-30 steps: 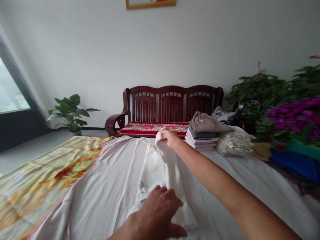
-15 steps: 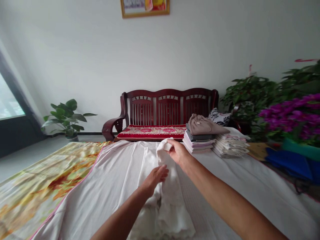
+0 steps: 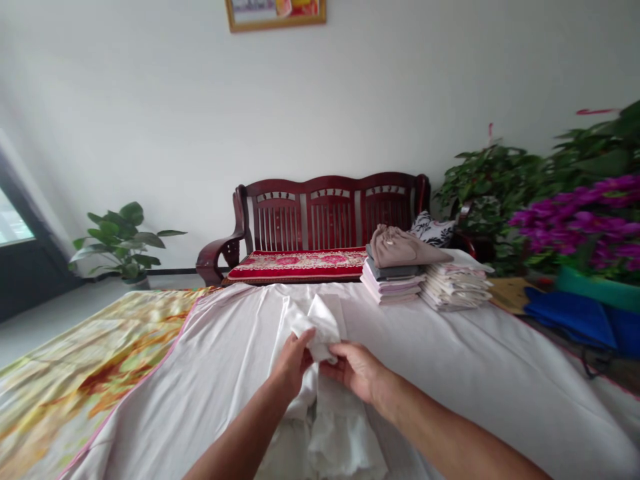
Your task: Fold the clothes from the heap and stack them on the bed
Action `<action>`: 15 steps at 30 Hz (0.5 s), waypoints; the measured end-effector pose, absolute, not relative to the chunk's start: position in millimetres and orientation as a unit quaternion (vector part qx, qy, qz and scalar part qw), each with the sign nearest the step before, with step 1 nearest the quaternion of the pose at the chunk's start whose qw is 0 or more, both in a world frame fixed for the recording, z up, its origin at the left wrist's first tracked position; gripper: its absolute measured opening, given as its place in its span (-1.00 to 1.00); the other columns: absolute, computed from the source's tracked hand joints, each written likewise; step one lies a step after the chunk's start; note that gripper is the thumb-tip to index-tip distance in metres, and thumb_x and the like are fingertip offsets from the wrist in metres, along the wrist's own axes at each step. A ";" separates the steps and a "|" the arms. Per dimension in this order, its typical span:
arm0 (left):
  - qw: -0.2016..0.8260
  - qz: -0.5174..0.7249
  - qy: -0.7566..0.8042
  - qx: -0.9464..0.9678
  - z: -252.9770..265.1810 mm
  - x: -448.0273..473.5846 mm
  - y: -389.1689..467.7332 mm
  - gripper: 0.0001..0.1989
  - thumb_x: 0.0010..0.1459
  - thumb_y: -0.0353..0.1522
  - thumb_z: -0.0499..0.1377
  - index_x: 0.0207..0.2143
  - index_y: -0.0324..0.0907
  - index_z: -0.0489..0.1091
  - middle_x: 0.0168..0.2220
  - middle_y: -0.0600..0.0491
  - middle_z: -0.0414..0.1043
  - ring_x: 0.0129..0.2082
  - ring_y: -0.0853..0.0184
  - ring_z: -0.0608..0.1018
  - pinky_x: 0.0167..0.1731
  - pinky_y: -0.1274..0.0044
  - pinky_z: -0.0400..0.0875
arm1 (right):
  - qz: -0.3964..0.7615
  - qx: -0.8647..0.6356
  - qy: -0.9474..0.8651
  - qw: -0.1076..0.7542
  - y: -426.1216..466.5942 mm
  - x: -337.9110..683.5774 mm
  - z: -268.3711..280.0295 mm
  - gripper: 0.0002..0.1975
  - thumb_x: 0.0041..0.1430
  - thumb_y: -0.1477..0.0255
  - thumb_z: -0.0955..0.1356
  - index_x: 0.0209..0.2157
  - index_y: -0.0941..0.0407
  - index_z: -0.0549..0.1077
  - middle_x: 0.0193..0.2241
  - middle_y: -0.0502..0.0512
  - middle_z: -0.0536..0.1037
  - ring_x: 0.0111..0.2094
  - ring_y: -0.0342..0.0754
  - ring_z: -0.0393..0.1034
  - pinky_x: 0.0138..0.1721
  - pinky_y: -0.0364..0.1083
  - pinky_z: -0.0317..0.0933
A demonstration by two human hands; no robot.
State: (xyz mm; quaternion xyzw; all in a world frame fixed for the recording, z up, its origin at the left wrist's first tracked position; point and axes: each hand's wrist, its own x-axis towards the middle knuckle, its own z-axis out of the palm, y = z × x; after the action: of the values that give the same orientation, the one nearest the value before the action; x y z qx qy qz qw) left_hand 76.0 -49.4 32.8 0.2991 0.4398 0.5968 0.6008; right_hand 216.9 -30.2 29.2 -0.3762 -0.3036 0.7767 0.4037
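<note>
A white garment [image 3: 345, 427] lies lengthwise on the white sheet [image 3: 440, 373] in front of me; its exact kind is unclear. One end of it is lifted and folded over toward me, bunched between my hands. My left hand [image 3: 295, 360] pinches the left side of that raised part. At its right edge, my right hand [image 3: 356, 368] grips the cloth between thumb and fingers. The frilled lower part of the garment rests flat below my wrists, partly covered by my forearms.
Folded clothes [image 3: 393, 280] with a beige garment on top stand beside a pale stack [image 3: 455, 287]. Behind is a dark red wooden bench [image 3: 330, 217]. A yellow patterned cloth [image 3: 110, 360] lies left; purple flowers [image 3: 585, 217] and a blue item [image 3: 570, 317] are right.
My right hand has brought the garment's end down toward me. My left hand has closed on the cloth, so both hands now hold it. The view has shifted slightly.
</note>
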 end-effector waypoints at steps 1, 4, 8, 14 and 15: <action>0.579 0.607 0.448 0.310 30.8 76.9 -51.3 -0.60 -0.07 -0.23 0.33 -0.18 -0.24 0.44 -0.38 0.06 0.55 -0.43 0.34 0.53 -0.40 0.55 0.38 | 0.777 -0.380 -0.345 0.364 -31.4 223.5 29.3 -0.84 -0.11 0.50 0.45 -0.38 0.07 0.50 -0.42 0.04 0.61 -0.41 -0.06 0.51 -0.27 -0.05 0.45; 0.538 0.620 0.471 0.323 30.4 78.5 -59.3 -0.69 -0.14 -0.34 0.31 -0.28 -0.26 0.47 -0.51 0.11 0.48 -0.54 0.39 0.46 -0.53 0.61 0.30 | 0.721 -0.418 -0.488 0.258 -21.8 244.6 29.9 -0.77 -0.10 0.44 0.46 -0.31 0.10 0.48 -0.42 0.09 0.62 -0.43 -0.02 0.52 -0.41 -0.08 0.40; 0.555 0.603 0.493 0.294 40.7 78.2 -72.0 -0.71 -0.18 -0.35 0.28 -0.31 -0.24 0.48 -0.55 0.11 0.47 -0.55 0.34 0.49 -0.52 0.57 0.35 | 0.534 -0.514 -0.571 0.354 30.6 260.6 29.9 -0.78 -0.03 0.47 0.38 -0.26 0.11 0.45 -0.48 0.02 0.59 -0.54 -0.09 0.46 -0.59 -0.19 0.22; 0.580 0.581 0.513 0.251 46.1 75.7 -80.1 -0.76 -0.19 -0.34 0.29 -0.39 -0.22 0.43 -0.61 0.16 0.39 -0.64 0.40 0.43 -0.64 0.61 0.28 | 0.450 -0.546 -0.562 0.428 127.1 245.8 31.2 -0.64 -0.08 0.55 0.40 -0.16 0.08 0.44 -0.50 -0.09 0.54 -0.51 -0.15 0.42 -0.53 -0.24 0.20; 0.581 0.584 0.513 0.242 44.8 74.5 -79.7 -0.76 -0.18 -0.33 0.30 -0.39 -0.22 0.41 -0.61 0.16 0.38 -0.65 0.41 0.43 -0.66 0.62 0.25 | 0.449 -0.553 -0.559 0.425 137.5 241.9 30.4 -0.64 -0.09 0.55 0.42 -0.17 0.09 0.44 -0.54 -0.09 0.52 -0.53 -0.13 0.41 -0.54 -0.23 0.20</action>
State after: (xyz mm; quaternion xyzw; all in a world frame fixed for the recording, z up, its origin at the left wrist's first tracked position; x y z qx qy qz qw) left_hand 74.5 -79.7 44.8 0.2420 0.5126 0.5836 0.5815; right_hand 241.9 137.5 30.4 -0.5527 -0.5588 0.4488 0.4253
